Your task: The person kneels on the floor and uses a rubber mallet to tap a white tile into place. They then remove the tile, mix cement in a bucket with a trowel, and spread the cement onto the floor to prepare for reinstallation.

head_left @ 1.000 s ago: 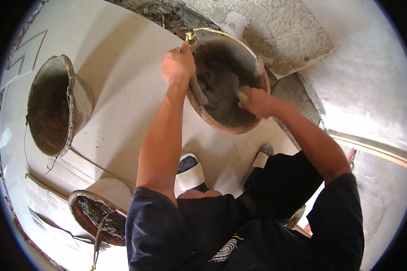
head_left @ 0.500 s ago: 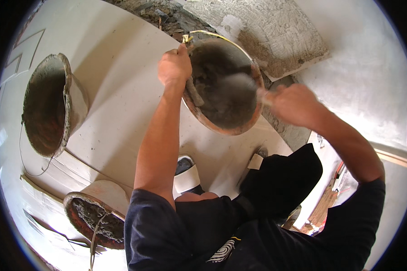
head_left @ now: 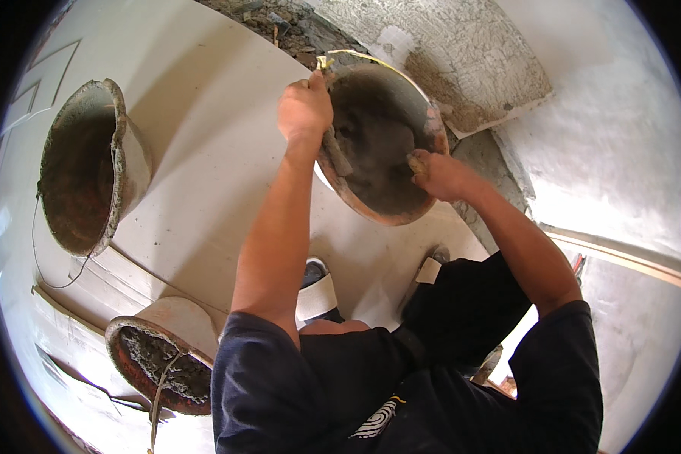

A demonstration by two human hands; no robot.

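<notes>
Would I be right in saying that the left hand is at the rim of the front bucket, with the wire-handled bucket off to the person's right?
Not quite: the wire-handled bucket is off to the person's left, as the head view shows. The left hand is indeed at the rim of the front bucket.

bucket rim (head_left: 386,219): orange-brown | mortar (head_left: 365,147): dark grey | bucket handle (head_left: 365,55): yellow | shirt (head_left: 295,401): near-black, white curved-line print (head_left: 376,421)

Shirt (head_left: 287,393): dark navy, short sleeves; white striped oval emblem (head_left: 374,421), yellow arc (head_left: 398,399) at upper edge. Legwear (head_left: 469,299): black. Footwear (head_left: 317,298): broad cream straps. Left hand (head_left: 306,108), right hand (head_left: 440,175): bare.
</notes>
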